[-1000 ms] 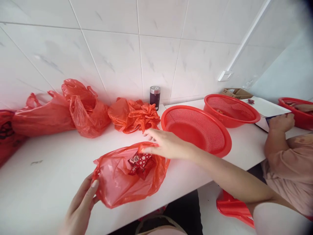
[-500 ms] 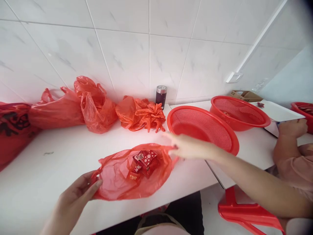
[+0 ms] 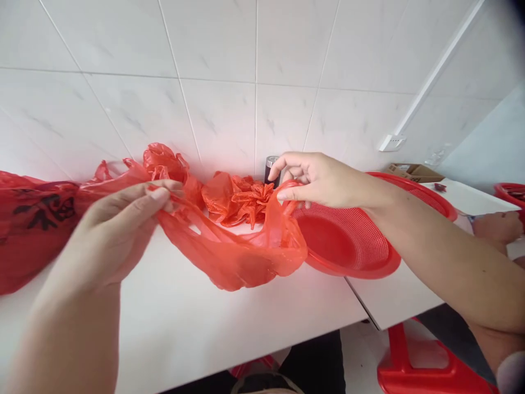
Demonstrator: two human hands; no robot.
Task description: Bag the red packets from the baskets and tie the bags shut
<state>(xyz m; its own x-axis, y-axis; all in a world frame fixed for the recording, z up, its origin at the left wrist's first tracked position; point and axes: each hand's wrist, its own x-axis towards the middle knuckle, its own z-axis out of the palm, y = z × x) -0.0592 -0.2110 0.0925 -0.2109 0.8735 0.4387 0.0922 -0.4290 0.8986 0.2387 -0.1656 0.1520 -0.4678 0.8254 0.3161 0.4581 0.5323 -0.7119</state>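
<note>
Translucent red plastic bag [image 3: 241, 265] held stretched by both ends, no knot showing in it.
The left hand [image 3: 117, 232] pinches one end between thumb and fingers; the right hand [image 3: 322, 180] grasps the other, so the bag slings between them over the white flat-topped table [image 3: 246, 334], left of the round red perforated plastic basket [image 3: 334, 238]. Picking up looks done; closing does not, and the bag's contents cannot be made out.

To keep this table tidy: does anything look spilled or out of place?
Perhaps: a small red item lies alone on the white surface at far right, outside the baskets. Nothing visibly spills from the held bag.
</note>
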